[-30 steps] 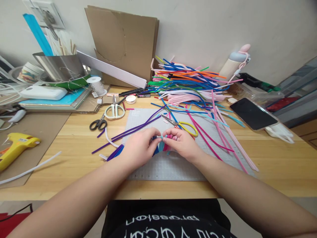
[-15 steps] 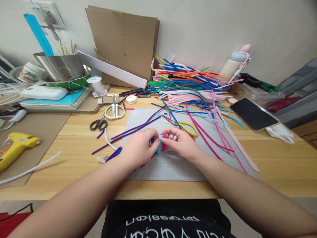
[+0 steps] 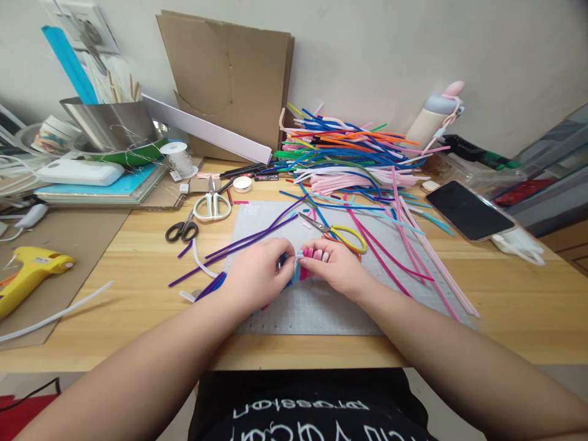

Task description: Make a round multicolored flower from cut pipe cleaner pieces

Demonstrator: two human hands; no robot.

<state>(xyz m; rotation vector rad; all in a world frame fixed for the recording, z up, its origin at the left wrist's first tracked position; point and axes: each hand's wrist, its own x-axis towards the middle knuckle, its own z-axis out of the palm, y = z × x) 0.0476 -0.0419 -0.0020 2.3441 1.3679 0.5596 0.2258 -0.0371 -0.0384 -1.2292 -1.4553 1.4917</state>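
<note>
Multicol. fuzzy piece (image 3: pixel 297 273) btwn L hand (image 3: pixel 261 269) & R hand (image 3: pixel 340 267); held by both.

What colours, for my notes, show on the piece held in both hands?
The held piece shows blues and pinks, head view.

The bare left forearm (image 3: pixel 138 355) and bare right forearm (image 3: pixel 450 355) slant inward from the lower corners, so the hands nearly meet, fingertips close together. The bare left hand (image 3: pixel 260 272) is turned back up, its index finger arched and its thumb tucked underneath in a pinch. The bare right hand (image 3: pixel 340 266) pinches likewise, its thumb pointing toward the left hand and its other fingers curled behind.
</note>
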